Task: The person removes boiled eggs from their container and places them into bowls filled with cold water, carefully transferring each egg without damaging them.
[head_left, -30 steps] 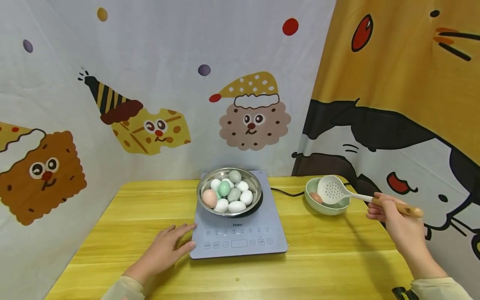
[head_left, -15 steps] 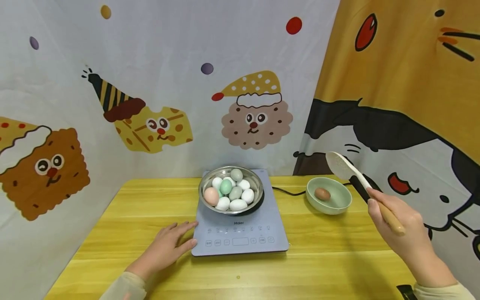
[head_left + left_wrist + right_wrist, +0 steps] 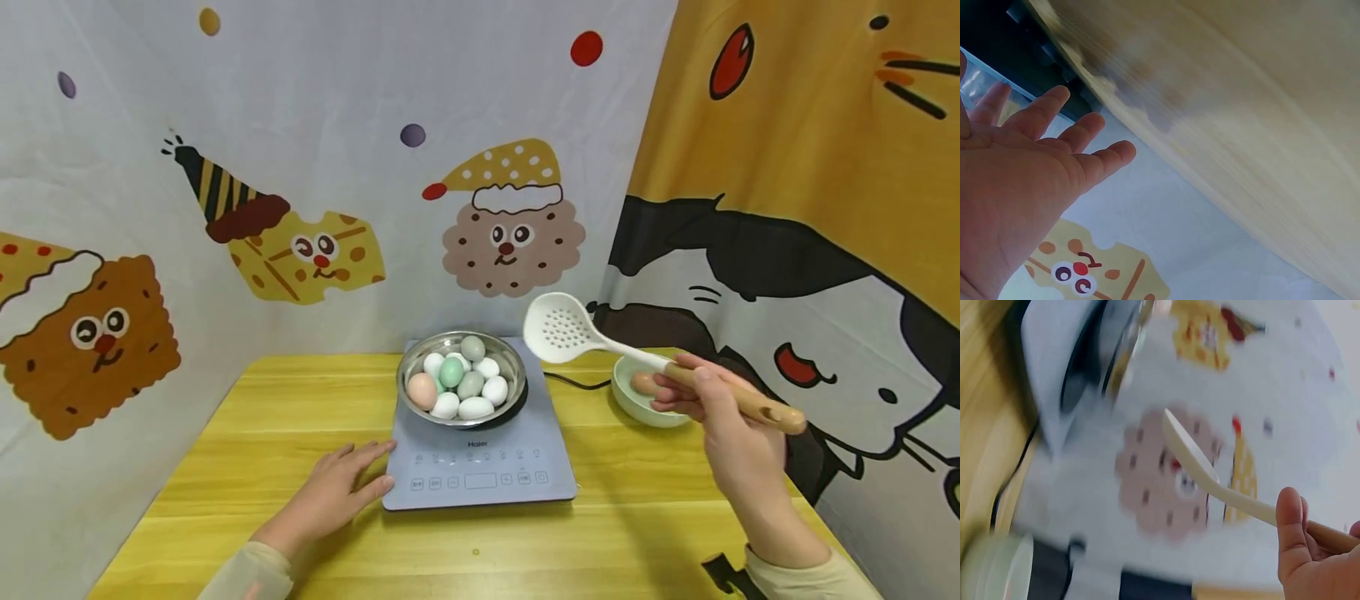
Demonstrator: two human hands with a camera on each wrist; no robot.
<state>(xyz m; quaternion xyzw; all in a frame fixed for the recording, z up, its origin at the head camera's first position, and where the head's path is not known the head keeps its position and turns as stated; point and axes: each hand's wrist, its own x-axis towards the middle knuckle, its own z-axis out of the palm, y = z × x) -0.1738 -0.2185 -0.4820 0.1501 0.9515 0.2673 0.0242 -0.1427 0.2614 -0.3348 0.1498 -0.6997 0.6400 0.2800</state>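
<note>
My right hand [image 3: 738, 442] grips the wooden handle of a white slotted spoon [image 3: 562, 327], whose perforated bowl hangs in the air right of the metal bowl and holds nothing. That metal bowl [image 3: 517, 367] sits on the induction cooktop [image 3: 480, 467], filled with several white, grey, green and pinkish eggs [image 3: 476, 408]. Behind the spoon's handle, a pale green bowl [image 3: 637, 410] contains a brown egg [image 3: 643, 383], partly hidden by my fingers. With fingers spread, my left hand [image 3: 322, 504] touches the cooktop's left edge; its palm shows in the left wrist view.
Bare wooden table [image 3: 247, 433] extends on both sides of the cooktop. A black power cord [image 3: 577, 385] runs from behind the cooktop to the right. Cartoon-printed cloth [image 3: 300, 100] hangs closely behind the table and along its sides.
From over the green bowl, the slotted spoon rose, then swung left with my right hand toward the metal bowl. The brown egg stays in the green bowl. My left hand keeps its place.
</note>
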